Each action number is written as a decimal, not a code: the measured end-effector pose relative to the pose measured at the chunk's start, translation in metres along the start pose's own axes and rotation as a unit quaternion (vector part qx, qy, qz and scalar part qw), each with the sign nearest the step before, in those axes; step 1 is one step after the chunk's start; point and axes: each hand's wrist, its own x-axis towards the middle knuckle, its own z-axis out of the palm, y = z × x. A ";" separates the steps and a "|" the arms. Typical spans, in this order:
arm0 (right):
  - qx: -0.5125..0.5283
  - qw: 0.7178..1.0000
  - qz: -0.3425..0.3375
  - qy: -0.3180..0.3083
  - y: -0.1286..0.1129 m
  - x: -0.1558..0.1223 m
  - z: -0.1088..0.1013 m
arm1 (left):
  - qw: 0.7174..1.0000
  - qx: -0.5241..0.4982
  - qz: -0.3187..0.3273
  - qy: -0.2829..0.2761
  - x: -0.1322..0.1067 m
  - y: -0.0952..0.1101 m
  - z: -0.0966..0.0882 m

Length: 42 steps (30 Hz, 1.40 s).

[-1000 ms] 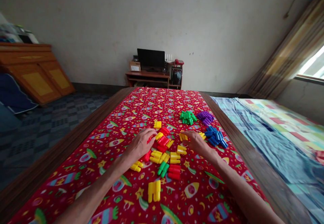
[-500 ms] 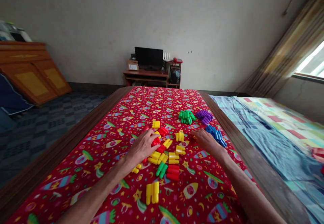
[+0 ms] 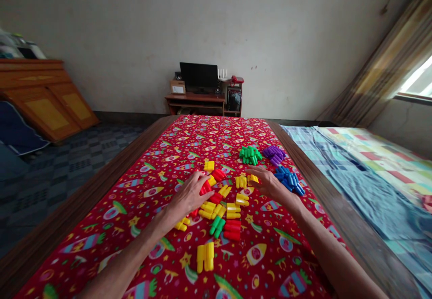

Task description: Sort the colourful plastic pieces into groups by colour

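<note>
Left grip [image 3: 189, 193]: centre of frame, palm down, fingers bent over red blocks [image 3: 205, 188]; whether it pinches one cannot be told. Right grip [image 3: 270, 184]: right of centre, fingers and thumb spread beside a yellow block [image 3: 253, 180]. Forearms [image 3: 141, 240] slant in from the lower corners over the desk [image 3: 101, 182].

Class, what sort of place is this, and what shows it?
Probably a room in a home: what looks like a bed at right, a monitor on a desk, and a wooden cabinet at left.
</note>
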 end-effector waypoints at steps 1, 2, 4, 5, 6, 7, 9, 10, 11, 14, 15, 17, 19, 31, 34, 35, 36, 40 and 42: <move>0.002 1.000 0.000 -0.003 -0.009 0.001 -0.001 | 1.000 0.002 0.001 0.004 0.000 0.000 0.000; 0.002 1.000 0.002 -0.019 -0.019 0.001 0.000 | 1.000 0.007 -0.001 0.005 0.001 0.000 0.000; -0.015 0.996 0.010 -0.082 -0.037 -0.001 0.006 | 1.000 0.020 -0.013 -0.001 0.003 0.001 0.002; -0.031 0.993 0.010 -0.115 -0.044 -0.004 0.011 | 0.999 0.026 -0.018 -0.005 0.005 0.002 0.003; -0.047 0.989 0.005 -0.140 -0.050 -0.007 0.017 | 0.999 0.033 -0.019 -0.010 0.008 0.003 0.005; -0.060 0.986 -0.001 -0.154 -0.054 -0.011 0.022 | 0.999 0.040 -0.016 -0.019 0.011 0.004 0.006; -0.062 0.986 -0.014 -0.155 -0.056 -0.017 0.028 | 0.997 0.059 -0.016 -0.051 0.019 0.007 0.009; -0.050 0.987 -0.018 -0.149 -0.054 -0.018 0.027 | 0.995 0.070 -0.021 -0.069 0.023 0.009 0.010; -0.034 0.989 -0.018 -0.139 -0.051 -0.018 0.025 | 0.993 0.080 -0.031 -0.084 0.027 0.011 0.011; -0.007 0.996 0.007 -0.084 -0.037 -0.012 0.011 | 0.990 0.092 -0.059 -0.091 0.038 0.016 0.009; -0.014 0.998 0.025 -0.055 -0.031 -0.009 0.007 | 0.990 0.093 -0.064 -0.086 0.041 0.018 0.007; -0.041 0.997 0.060 -0.002 -0.020 -0.004 0.001 | 0.991 0.088 -0.076 -0.065 0.046 0.024 0.002; -0.072 0.993 0.082 0.037 -0.008 -0.002 0.002 | 0.995 0.061 -0.072 -0.036 0.053 0.035 -0.001; -0.150 0.970 0.186 -0.047 0.009 -0.011 -0.005 | 0.987 -0.132 0.088 -0.032 0.103 0.075 0.075; -0.178 0.948 0.243 -0.108 -0.002 -0.005 -0.016 | 0.984 -0.136 0.112 -0.040 0.104 0.076 0.075; -0.190 0.940 0.258 -0.114 -0.005 -0.004 -0.019 | 0.984 -0.135 0.114 -0.037 0.104 0.075 0.072; -0.199 0.935 0.270 -0.112 -0.009 -0.002 -0.022 | 0.984 -0.134 0.112 -0.031 0.103 0.073 0.069; -0.194 0.940 0.268 -0.087 -0.023 0.002 -0.031 | 0.990 -0.115 0.079 0.001 0.103 0.045 0.046; -0.174 0.953 0.237 -0.072 -0.032 0.004 -0.031 | 0.994 -0.098 0.049 0.010 0.103 0.019 0.033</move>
